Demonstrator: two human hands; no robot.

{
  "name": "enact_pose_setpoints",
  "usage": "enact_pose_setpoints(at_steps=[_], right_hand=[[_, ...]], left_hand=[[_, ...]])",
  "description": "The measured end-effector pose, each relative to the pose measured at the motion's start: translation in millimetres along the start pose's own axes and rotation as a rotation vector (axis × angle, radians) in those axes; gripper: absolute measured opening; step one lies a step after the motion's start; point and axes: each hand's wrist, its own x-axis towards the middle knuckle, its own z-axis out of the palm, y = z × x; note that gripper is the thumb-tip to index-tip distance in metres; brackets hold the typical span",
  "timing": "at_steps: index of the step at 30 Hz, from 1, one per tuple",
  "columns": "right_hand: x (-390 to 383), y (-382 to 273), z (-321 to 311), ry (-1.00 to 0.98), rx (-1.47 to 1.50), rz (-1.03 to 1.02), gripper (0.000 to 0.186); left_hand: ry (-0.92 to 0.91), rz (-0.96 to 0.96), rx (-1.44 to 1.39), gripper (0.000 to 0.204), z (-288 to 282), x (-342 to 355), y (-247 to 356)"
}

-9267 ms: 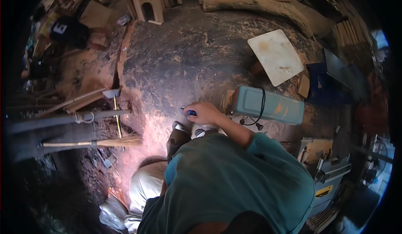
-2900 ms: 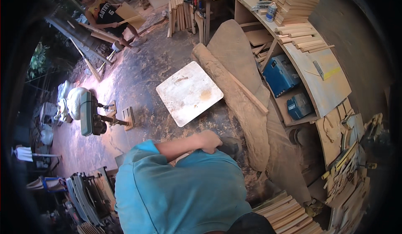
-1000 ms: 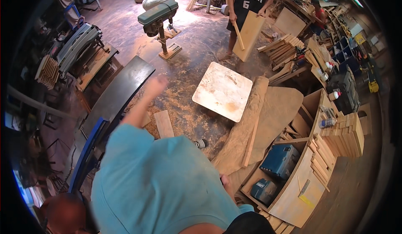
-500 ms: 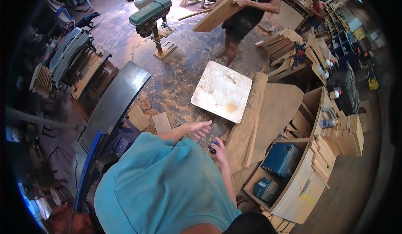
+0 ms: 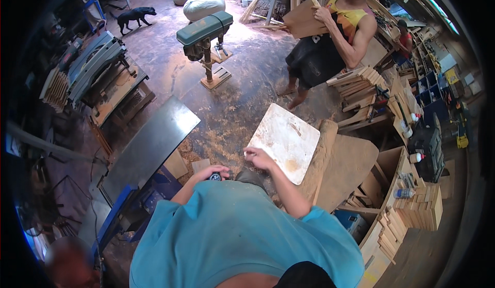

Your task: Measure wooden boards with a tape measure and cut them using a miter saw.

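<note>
Person in a dusty teal cloth T-shirt [image 5: 227,226], both bare hands just ahead of the torso, apart from each other. Left hand [image 5: 207,172]: fingers curled round a small round dark object [image 5: 215,176] with pale marks on its face; grip looks closed on it. Right hand [image 5: 262,159]: fingers bent, overlapping the left corner of a stained white square board [image 5: 283,136] with rounded corners; can't tell whether the tips meet, pinch anything or touch the board.

Step in hand, as judged: handling the object beside the board. Next move would call for a firm left grip and free right fingertips.

Past the hands: rough brown log [image 5: 324,149] along the board's right side, smooth grey steel machine table [image 5: 154,138] to the left. Farther: green-headed drill press [image 5: 206,27], co-worker [image 5: 350,35] in a yellow-and-black top holding a flat brown wooden panel [image 5: 304,21], black dog [image 5: 135,17] at upper left.

Hard to make out: object's exact kind, the board's support (hidden), a blurred reddish shape [image 5: 72,262] at lower left, cut off by the dark rim.
</note>
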Motion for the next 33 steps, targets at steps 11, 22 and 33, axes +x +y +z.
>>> enact_pose_setpoints(at_steps=[11, 22, 33], right_hand=[[203.0, -173.1, -321.3, 0.786, -0.811, -0.386, 0.049], [324.2, -256.5, -463.0, 1.047, -1.074, -0.643, 0.071], [390.2, -206.8, -502.7, 0.993, -1.275, -0.641, 0.057]], left_hand=[[0.502, 0.116, -0.234, 0.022, -86.0, -3.6, -44.5], [0.757, 0.164, 0.594, 0.032, -79.0, 35.0, -62.5], [0.533, 0.172, 1.108, 0.033, -35.1, 55.1, -0.5]])
